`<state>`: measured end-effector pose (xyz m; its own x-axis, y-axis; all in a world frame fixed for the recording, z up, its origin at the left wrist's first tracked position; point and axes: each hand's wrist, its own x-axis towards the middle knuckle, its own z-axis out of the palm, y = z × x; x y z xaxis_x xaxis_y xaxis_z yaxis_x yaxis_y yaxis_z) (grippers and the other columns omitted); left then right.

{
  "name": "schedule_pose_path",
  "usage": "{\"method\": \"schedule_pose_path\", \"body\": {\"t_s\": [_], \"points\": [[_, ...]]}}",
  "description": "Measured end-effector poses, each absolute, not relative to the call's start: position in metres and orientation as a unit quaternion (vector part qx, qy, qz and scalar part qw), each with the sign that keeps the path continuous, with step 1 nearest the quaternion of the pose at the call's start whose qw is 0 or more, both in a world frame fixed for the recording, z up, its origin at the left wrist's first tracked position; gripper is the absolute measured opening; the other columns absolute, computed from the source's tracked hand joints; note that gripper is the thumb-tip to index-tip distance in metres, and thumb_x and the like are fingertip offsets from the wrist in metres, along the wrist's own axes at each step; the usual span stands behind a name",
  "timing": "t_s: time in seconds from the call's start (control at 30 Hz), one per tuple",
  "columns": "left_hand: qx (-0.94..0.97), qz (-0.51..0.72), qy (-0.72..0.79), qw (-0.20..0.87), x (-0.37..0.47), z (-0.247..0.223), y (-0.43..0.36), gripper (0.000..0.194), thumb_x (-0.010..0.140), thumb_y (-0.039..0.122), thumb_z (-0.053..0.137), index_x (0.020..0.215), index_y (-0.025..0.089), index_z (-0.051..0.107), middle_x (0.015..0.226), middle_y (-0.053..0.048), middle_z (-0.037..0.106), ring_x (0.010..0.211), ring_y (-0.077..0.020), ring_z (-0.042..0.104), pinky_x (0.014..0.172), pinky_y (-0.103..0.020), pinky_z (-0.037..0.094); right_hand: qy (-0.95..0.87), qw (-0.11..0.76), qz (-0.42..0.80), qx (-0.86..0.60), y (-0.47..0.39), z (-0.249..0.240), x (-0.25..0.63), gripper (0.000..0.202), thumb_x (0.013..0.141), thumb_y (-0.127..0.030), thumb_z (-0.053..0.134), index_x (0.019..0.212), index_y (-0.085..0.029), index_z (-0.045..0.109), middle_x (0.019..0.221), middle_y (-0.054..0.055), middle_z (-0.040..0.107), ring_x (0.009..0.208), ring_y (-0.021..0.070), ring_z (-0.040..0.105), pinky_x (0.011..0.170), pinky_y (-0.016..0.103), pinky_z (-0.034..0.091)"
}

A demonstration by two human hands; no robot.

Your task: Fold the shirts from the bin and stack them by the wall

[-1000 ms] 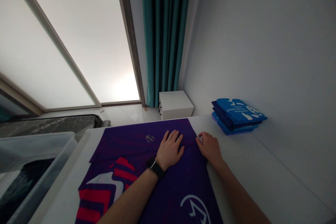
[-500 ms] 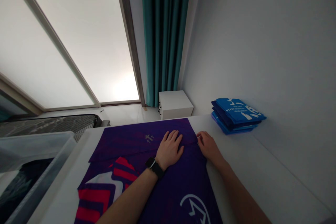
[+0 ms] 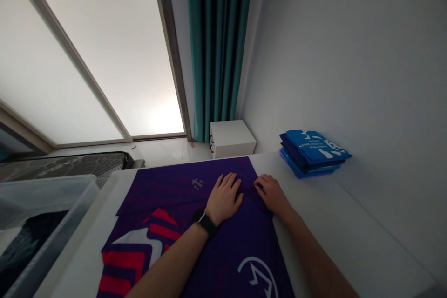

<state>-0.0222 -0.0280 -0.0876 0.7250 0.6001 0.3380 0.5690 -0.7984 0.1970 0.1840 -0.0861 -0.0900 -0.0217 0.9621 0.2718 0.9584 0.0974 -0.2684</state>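
A purple shirt (image 3: 223,242) with a red-and-white pattern and white logos lies spread over the white table, its far part folded across in a band. My left hand (image 3: 224,199), with a dark watch (image 3: 204,220) at the wrist, presses flat on the cloth with its fingers apart. Just right of it, my right hand (image 3: 274,195) pinches the shirt's right edge near the fold line. My forearms hide part of the near cloth.
Folded blue bags (image 3: 314,156) are stacked on the white table (image 3: 324,237) against the wall. A clear plastic bin (image 3: 82,209) holding dark cloth stands at left. Beyond the table are a small white cabinet (image 3: 232,135), a teal curtain (image 3: 218,56) and a grey mattress (image 3: 66,165).
My right hand has moved slightly left, drawing the shirt's right edge inward. My left hand stays flat in nearly the same place on the cloth.
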Motion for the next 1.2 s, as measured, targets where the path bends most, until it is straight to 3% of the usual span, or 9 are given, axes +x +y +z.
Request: {"method": "schedule_pose_path", "body": {"t_s": [0.43, 0.7, 0.87, 0.97, 1.2], "points": [[0.934, 0.185, 0.304, 0.040, -0.022, -0.088, -0.027, 0.046, 0.096, 0.037, 0.042, 0.139, 0.022, 0.046, 0.147, -0.009, 0.046, 0.136, -0.0227, 0.039, 0.115, -0.044, 0.029, -0.729, 0.201, 0.020, -0.654, -0.090, -0.084, 0.189, 0.012, 0.086, -0.014, 0.051, 0.086, -0.021, 0.061, 0.101, 0.007, 0.059, 0.095, 0.0218, 0.053, 0.085, 0.036, 0.043], [0.940, 0.185, 0.284, 0.046, -0.022, -0.090, -0.027, 0.040, 0.097, 0.034, 0.040, 0.134, 0.027, 0.053, 0.148, -0.005, 0.045, 0.138, -0.0205, 0.039, 0.115, -0.043, 0.030, -0.714, 0.227, 0.040, -0.662, -0.091, -0.085, 0.193, 0.014, 0.085, -0.017, 0.048, 0.082, -0.022, 0.060, 0.099, 0.007, 0.061, 0.095, 0.0214, 0.055, 0.086, 0.035, 0.042], [0.941, 0.184, 0.279, 0.047, -0.023, -0.090, -0.026, 0.039, 0.097, 0.033, 0.040, 0.133, 0.027, 0.055, 0.146, -0.006, 0.048, 0.137, -0.0208, 0.040, 0.114, -0.043, 0.032, -0.665, 0.269, 0.013, -0.697, -0.087, -0.097, 0.197, 0.018, 0.090, -0.022, 0.044, 0.096, -0.021, 0.061, 0.098, 0.008, 0.063, 0.095, 0.0226, 0.056, 0.086, 0.036, 0.042], [0.943, 0.181, 0.275, 0.043, -0.023, -0.088, -0.026, 0.038, 0.098, 0.033, 0.039, 0.132, 0.027, 0.056, 0.145, -0.007, 0.049, 0.136, -0.0206, 0.041, 0.113, -0.043, 0.033, -0.660, 0.252, 0.001, -0.707, -0.086, -0.101, 0.196, 0.018, 0.089, -0.024, 0.047, 0.101, -0.021, 0.061, 0.102, 0.007, 0.063, 0.099, 0.0238, 0.055, 0.088, 0.037, 0.040], [0.943, 0.182, 0.276, 0.039, -0.023, -0.088, -0.027, 0.037, 0.097, 0.032, 0.041, 0.130, 0.029, 0.056, 0.144, -0.005, 0.050, 0.135, -0.0206, 0.042, 0.114, -0.043, 0.032, -0.670, 0.211, -0.008, -0.712, -0.087, -0.098, 0.194, 0.010, 0.085, -0.022, 0.052, 0.087, -0.023, 0.062, 0.097, 0.006, 0.061, 0.096, 0.0232, 0.054, 0.085, 0.036, 0.040]]}}
